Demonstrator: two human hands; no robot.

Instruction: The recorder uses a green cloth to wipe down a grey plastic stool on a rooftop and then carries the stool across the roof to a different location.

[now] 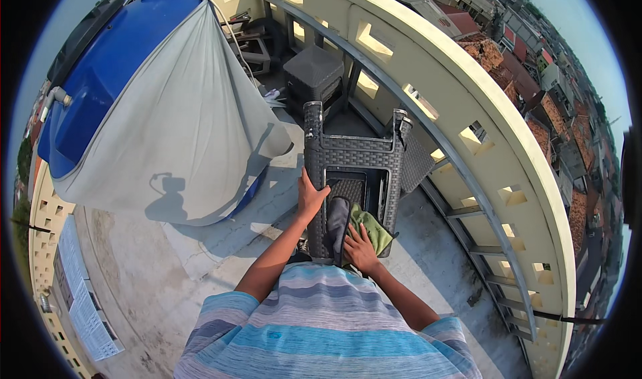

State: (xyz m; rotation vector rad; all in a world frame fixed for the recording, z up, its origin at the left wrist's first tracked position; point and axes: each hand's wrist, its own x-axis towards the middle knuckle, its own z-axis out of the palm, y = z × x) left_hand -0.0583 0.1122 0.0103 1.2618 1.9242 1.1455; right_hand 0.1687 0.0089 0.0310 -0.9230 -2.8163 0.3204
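Before me stands a dark grey woven-pattern plastic stool or chair frame (362, 145), with two short legs or posts pointing away from me and a rectangular opening in its face. My left hand (312, 196) grips its left side rail, thumb over the inner edge. At the near end, my right hand (360, 248) holds a green and grey cloth (373, 228) against the frame, fingers spread across the green part. The dark grey part of the cloth hangs to the left of these fingers. Cloth and hand hide much of the frame's near end.
A similar dark woven stool (314, 70) stands beyond, near a cream perforated parapet (451, 113). Against this wall leans a long grey metal ladder (454, 166). At left, a grey sheet (200, 118) drapes a blue tank (130, 38). Rooftops lie outside the parapet.
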